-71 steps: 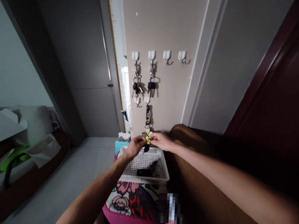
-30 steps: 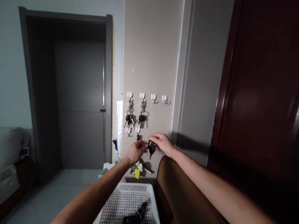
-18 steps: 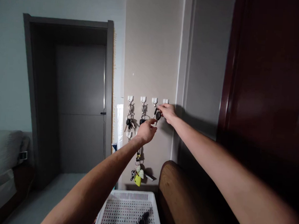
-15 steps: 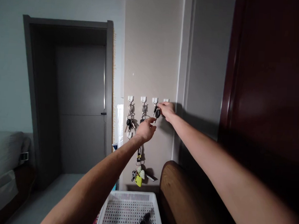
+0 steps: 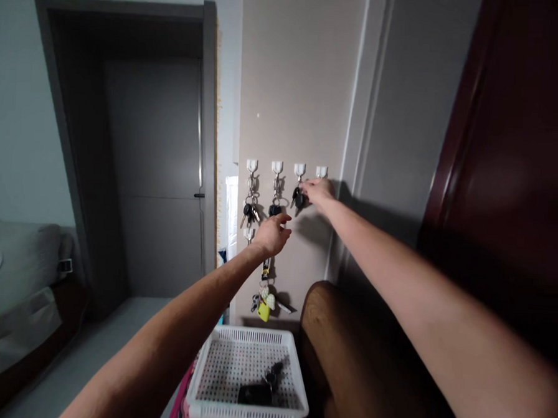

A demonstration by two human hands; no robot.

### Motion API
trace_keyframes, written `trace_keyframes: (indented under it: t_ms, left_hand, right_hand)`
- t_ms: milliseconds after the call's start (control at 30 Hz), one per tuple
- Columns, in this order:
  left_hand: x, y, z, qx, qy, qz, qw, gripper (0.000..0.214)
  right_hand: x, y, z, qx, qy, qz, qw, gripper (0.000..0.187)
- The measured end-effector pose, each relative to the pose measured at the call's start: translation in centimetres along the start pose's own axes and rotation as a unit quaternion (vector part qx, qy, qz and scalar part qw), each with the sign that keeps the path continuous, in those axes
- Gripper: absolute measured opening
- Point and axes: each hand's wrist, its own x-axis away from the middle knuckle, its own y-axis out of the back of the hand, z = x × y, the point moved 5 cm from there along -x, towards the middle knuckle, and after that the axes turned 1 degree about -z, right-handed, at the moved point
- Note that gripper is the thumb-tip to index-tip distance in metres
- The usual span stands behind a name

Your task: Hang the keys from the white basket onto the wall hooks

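My right hand (image 5: 319,191) reaches to the third white hook (image 5: 300,169), its fingertips pinched at the top of a small bunch of dark keys (image 5: 299,199) just beneath that hook. Whether the ring sits on the hook is hidden by the fingers. Lower and to the left, my left hand (image 5: 273,233) is held with fingers apart and nothing in it. It covers part of a strap hanging from the second hook (image 5: 277,167), with a yellow charm (image 5: 263,312) and other pendants at its lower end. Another key bunch (image 5: 249,212) hangs from the first hook (image 5: 252,165).
A fourth hook (image 5: 322,171) is on the right. Below stands a white perforated basket (image 5: 247,414) with a dark key set (image 5: 257,393) inside. A curved wooden panel (image 5: 323,311) rises beside it. A grey door (image 5: 153,165) is at left, a dark red door (image 5: 511,152) at right.
The view has tilted down, showing more of the basket. My left hand has drawn slightly down and left from the keys. My right hand stays at them, slightly lower against the hook.
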Motion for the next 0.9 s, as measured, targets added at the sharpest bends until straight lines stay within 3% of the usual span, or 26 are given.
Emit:
trace_keyframes:
  t_ms: [133,200,300,367,467,700,800,900]
  left_hand:
    - [3.3,-1.7,3.1,0.031,0.054,0.037,0.997,0.034]
    - [5.8,-3.3,5.5,0.034,0.081,0.069,0.994,0.033]
    - [10.4,-6.1,9.4,0.025,0.124,0.143,0.982,0.03]
    - [13.6,-7.8,11.7,0.01,0.157,0.194,0.968,0.029]
    - [17.1,-9.3,14.0,-0.033,0.202,0.239,0.949,0.029]
    - [19.4,-11.7,14.4,-0.099,0.227,0.299,0.921,0.026]
    - [19.7,-12.7,14.9,-0.116,0.253,0.304,0.911,0.022]
    - [19.9,-12.8,15.5,-0.096,0.279,0.279,0.914,0.021]
  right_hand:
    - [2.9,0.3,-2.2,0.018,0.055,-0.042,0.997,0.024]
    - [6.7,-0.7,-4.1,0.037,0.08,0.012,0.996,0.024]
    - [15.1,-3.3,-7.2,0.075,0.104,0.217,0.968,0.019]
    - [21.0,-4.9,-9.1,0.105,0.107,0.377,0.914,0.017]
    - [26.8,-6.0,-10.8,0.164,0.144,0.511,0.832,0.015]
    - [29.5,-6.6,-12.8,0.286,0.215,0.586,0.727,0.021]
    - [29.9,-6.5,-13.3,0.321,0.221,0.588,0.709,0.022]
    - [30.0,-6.4,-13.3,0.316,0.221,0.587,0.711,0.019]
